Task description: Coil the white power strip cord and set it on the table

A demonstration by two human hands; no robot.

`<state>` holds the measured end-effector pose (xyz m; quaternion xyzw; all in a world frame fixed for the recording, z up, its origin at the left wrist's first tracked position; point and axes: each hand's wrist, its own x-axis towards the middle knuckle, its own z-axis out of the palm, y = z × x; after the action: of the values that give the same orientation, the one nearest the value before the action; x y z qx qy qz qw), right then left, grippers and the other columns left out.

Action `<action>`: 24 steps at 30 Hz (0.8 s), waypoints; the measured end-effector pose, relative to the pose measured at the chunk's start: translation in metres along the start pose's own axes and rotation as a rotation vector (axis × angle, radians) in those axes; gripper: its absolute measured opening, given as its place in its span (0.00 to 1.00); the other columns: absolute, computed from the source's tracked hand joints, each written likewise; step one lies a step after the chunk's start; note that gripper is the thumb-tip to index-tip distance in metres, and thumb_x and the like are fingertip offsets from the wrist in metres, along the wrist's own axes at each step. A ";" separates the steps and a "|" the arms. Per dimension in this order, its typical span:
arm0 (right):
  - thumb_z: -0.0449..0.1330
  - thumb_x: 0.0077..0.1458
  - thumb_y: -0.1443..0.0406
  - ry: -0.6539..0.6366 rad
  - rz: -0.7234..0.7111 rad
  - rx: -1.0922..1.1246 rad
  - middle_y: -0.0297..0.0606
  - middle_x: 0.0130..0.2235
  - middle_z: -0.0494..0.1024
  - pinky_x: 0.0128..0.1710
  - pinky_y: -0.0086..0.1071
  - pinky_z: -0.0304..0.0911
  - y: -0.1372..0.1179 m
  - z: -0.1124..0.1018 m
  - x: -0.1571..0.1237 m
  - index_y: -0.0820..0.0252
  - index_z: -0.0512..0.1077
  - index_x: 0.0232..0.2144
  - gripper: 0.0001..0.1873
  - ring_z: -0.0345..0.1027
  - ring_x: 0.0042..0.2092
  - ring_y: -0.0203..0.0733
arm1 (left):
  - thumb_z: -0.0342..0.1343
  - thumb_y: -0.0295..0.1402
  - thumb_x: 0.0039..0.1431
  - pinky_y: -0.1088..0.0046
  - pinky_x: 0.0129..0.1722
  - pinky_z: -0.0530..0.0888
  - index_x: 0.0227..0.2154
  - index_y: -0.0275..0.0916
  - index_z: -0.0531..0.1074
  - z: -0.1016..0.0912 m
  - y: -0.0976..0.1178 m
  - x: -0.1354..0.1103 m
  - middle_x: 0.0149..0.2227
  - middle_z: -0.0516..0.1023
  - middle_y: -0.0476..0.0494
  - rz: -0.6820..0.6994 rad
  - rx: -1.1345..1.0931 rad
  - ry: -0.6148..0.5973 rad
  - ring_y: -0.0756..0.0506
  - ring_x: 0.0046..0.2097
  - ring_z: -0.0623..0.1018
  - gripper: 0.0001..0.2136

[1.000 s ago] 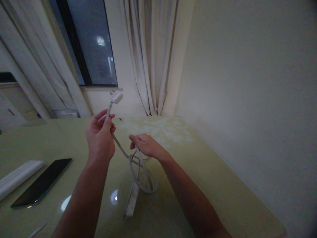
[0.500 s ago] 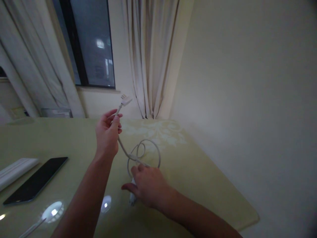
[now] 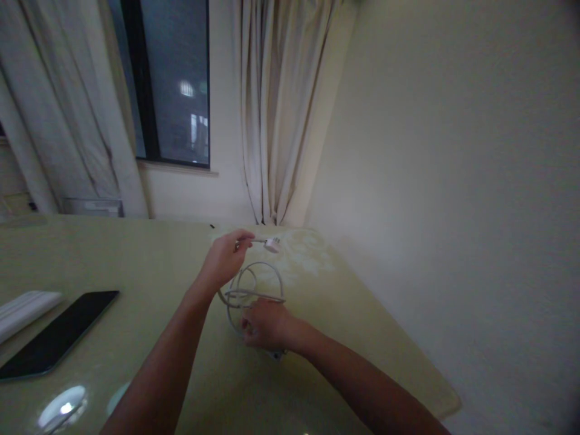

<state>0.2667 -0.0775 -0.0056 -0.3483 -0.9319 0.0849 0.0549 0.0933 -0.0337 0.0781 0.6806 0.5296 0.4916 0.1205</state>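
A pale power cord with a white plug (image 3: 272,245) at its end is in front of me. My left hand (image 3: 228,257) is closed around the cord just behind the plug, which points to the right above the table. From under that hand the cord (image 3: 261,263) runs down into loose loops. At the near side of the loops my right hand (image 3: 267,323) has its fingers curled and closed on the cord. Part of a white object (image 3: 275,355) shows below my right hand; the hand hides most of it.
On the left of the glossy greenish table (image 3: 149,260) lie a dark flat tablet-like slab (image 3: 61,332) and a long white object (image 3: 25,308). A small dark bit (image 3: 212,226) sits by the far edge. A wall (image 3: 444,181) borders the right side; curtains (image 3: 285,109) hang behind.
My left hand has lowered and moved right, and the plug has tipped from upward to rightward. My right hand has curled its fingers, and the white object under it has shifted right.
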 end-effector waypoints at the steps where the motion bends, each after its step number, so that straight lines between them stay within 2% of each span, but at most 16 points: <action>1: 0.71 0.53 0.63 -0.022 -0.039 0.003 0.41 0.37 0.85 0.39 0.35 0.68 0.001 -0.003 -0.003 0.58 0.82 0.38 0.09 0.79 0.41 0.50 | 0.52 0.30 0.66 0.65 0.46 0.75 0.44 0.38 0.81 0.002 -0.006 0.001 0.42 0.86 0.37 0.001 0.100 -0.020 0.40 0.43 0.82 0.12; 3: 0.68 0.57 0.62 -0.063 -0.080 -0.046 0.39 0.40 0.85 0.40 0.33 0.67 0.001 -0.008 -0.012 0.55 0.81 0.41 0.09 0.78 0.43 0.47 | 0.46 0.25 0.67 0.63 0.53 0.73 0.52 0.37 0.79 0.005 -0.017 0.001 0.49 0.84 0.35 -0.035 0.275 -0.036 0.38 0.51 0.81 0.19; 6: 0.62 0.65 0.60 -0.007 -0.027 -0.140 0.40 0.42 0.84 0.39 0.32 0.66 -0.001 -0.012 -0.025 0.54 0.80 0.44 0.09 0.77 0.41 0.44 | 0.40 0.22 0.67 0.62 0.54 0.73 0.61 0.37 0.72 0.003 -0.032 0.001 0.54 0.80 0.30 -0.167 0.531 -0.101 0.37 0.54 0.81 0.25; 8: 0.59 0.68 0.59 0.045 0.012 -0.205 0.41 0.43 0.83 0.37 0.33 0.66 -0.002 -0.007 -0.030 0.54 0.79 0.46 0.11 0.77 0.39 0.44 | 0.40 0.30 0.72 0.58 0.52 0.74 0.61 0.35 0.71 0.003 -0.040 -0.001 0.54 0.78 0.25 -0.238 0.644 -0.166 0.33 0.53 0.81 0.22; 11: 0.55 0.72 0.57 0.112 -0.002 -0.263 0.41 0.43 0.83 0.35 0.32 0.65 0.002 0.003 -0.034 0.54 0.78 0.46 0.14 0.77 0.38 0.43 | 0.40 0.45 0.74 0.54 0.51 0.74 0.55 0.31 0.75 0.008 -0.050 -0.007 0.51 0.78 0.20 -0.262 0.684 -0.262 0.28 0.52 0.81 0.26; 14: 0.54 0.73 0.57 0.163 -0.076 -0.310 0.40 0.41 0.82 0.36 0.33 0.64 0.007 0.008 -0.036 0.54 0.78 0.43 0.14 0.76 0.39 0.44 | 0.51 0.50 0.68 0.57 0.50 0.75 0.49 0.34 0.79 0.018 -0.059 -0.013 0.49 0.80 0.22 -0.240 0.688 -0.390 0.29 0.53 0.81 0.24; 16: 0.55 0.73 0.59 0.202 -0.104 -0.331 0.40 0.40 0.82 0.38 0.34 0.64 0.011 0.009 -0.037 0.54 0.78 0.43 0.12 0.76 0.41 0.44 | 0.57 0.44 0.65 0.61 0.50 0.74 0.48 0.36 0.79 0.023 -0.063 -0.015 0.49 0.81 0.26 -0.214 0.686 -0.455 0.32 0.53 0.82 0.18; 17: 0.55 0.73 0.60 0.220 -0.110 -0.332 0.40 0.40 0.82 0.40 0.34 0.64 0.012 0.008 -0.038 0.54 0.78 0.44 0.11 0.76 0.41 0.44 | 0.57 0.38 0.65 0.63 0.49 0.74 0.49 0.36 0.78 0.024 -0.064 -0.016 0.49 0.82 0.28 -0.204 0.686 -0.472 0.34 0.52 0.82 0.15; 20: 0.55 0.73 0.62 0.274 -0.095 -0.292 0.40 0.41 0.83 0.43 0.35 0.65 0.019 0.007 -0.039 0.54 0.78 0.47 0.11 0.76 0.43 0.45 | 0.46 0.25 0.67 0.61 0.46 0.75 0.59 0.35 0.71 0.023 -0.065 -0.015 0.48 0.83 0.26 -0.199 0.705 -0.473 0.35 0.49 0.84 0.20; 22: 0.56 0.72 0.63 0.316 -0.045 -0.210 0.41 0.42 0.83 0.47 0.36 0.66 0.025 0.005 -0.038 0.55 0.77 0.49 0.11 0.77 0.46 0.46 | 0.44 0.24 0.67 0.59 0.46 0.75 0.61 0.34 0.70 0.020 -0.066 -0.013 0.49 0.82 0.23 -0.203 0.722 -0.471 0.33 0.50 0.84 0.22; 24: 0.58 0.71 0.65 0.373 0.032 -0.097 0.42 0.46 0.84 0.51 0.36 0.67 0.030 0.003 -0.035 0.56 0.77 0.51 0.11 0.77 0.49 0.46 | 0.47 0.26 0.67 0.58 0.48 0.75 0.56 0.35 0.74 0.017 -0.068 -0.011 0.49 0.82 0.22 -0.204 0.734 -0.487 0.32 0.52 0.83 0.19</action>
<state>0.3119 -0.0782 -0.0161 -0.3748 -0.9030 -0.0251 0.2085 0.0659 -0.0088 0.0176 0.7184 0.6895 0.0824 0.0401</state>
